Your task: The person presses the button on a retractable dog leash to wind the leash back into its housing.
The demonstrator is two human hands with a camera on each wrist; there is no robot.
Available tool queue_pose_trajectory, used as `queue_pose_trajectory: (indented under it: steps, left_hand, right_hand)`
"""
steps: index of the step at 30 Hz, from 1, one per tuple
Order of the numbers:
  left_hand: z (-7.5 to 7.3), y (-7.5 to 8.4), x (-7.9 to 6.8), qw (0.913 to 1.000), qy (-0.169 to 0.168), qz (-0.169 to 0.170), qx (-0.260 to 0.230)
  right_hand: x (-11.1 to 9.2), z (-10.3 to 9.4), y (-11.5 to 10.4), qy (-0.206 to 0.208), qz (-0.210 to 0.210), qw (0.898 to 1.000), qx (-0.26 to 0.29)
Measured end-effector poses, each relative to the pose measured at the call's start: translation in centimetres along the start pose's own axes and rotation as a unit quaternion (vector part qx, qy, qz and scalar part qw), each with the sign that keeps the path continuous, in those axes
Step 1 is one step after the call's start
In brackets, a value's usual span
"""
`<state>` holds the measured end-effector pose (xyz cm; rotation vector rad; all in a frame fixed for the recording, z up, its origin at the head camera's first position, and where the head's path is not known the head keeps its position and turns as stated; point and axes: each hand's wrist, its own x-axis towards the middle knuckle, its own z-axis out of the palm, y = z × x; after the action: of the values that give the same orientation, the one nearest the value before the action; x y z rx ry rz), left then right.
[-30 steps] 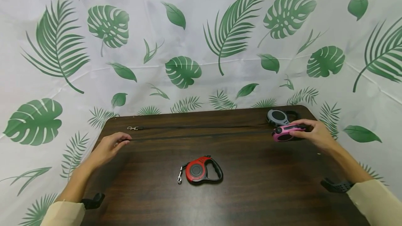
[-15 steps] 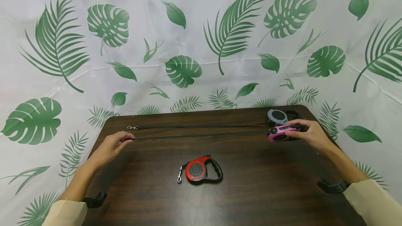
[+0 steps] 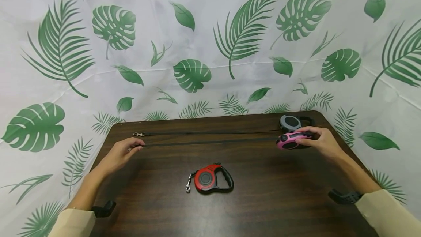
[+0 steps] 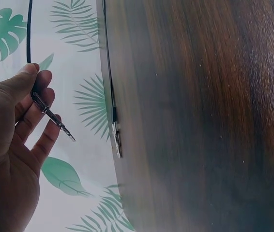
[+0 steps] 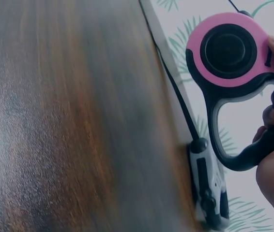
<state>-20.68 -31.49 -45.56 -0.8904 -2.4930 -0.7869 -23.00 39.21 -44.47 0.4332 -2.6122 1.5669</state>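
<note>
From here, the left grip [image 3: 121, 153], pinched closed on the cord [image 3: 210, 142] by its clip [image 4: 53, 117], and the right grip [image 3: 323, 142], curled round the pink leash [image 3: 289, 141] above the table [image 3: 263, 200], have drawn closer together in 1 second (the red leash [image 3: 205, 179] hasn't moved).

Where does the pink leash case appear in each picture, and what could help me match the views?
Head view: the pink leash case is right of centre, just below the grey leash case.
Left wrist view: the case is not in it; only its black cord shows, at upper left.
Right wrist view: large, at upper right.
Shared landmark: the dark wooden table.
</note>
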Motion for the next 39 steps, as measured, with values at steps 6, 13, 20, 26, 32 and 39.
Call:
queue_pose_trajectory:
  steps: [6, 13, 20, 26, 32, 39]
  left_hand:
    - [0.2, 0.2, 0.0, 1.0, 0.004, -0.001, -0.001]
    - [0.3, 0.5, 0.2, 1.0, 0.006, 0.004, -0.005]
    - [0.5, 0.8, 0.6, 0.9997, 0.008, 0.014, -0.017]
    - [0.8, 0.9, 0.8, 0.9995, 0.009, 0.016, -0.024]
    - [0.9, 1.2, 0.8, 0.9996, -0.001, 0.007, -0.026]
    - [1.0, 1.6, 1.0, 0.9994, -0.008, 0.002, -0.033]
  right_hand:
    - [0.1, 0.6, -0.2, -0.003, -0.001, 1.0, 0.011]
    - [0.4, 1.2, -0.6, -0.009, 0.001, 0.999, 0.033]
    - [0.7, 2.2, -1.1, -0.016, 0.004, 0.998, 0.06]
    - [0.8, 2.9, -1.5, -0.018, 0.013, 0.996, 0.085]
    - [1.1, 3.7, -1.7, -0.025, 0.011, 0.993, 0.118]
    - [1.5, 4.5, -2.3, -0.044, -0.001, 0.987, 0.155]
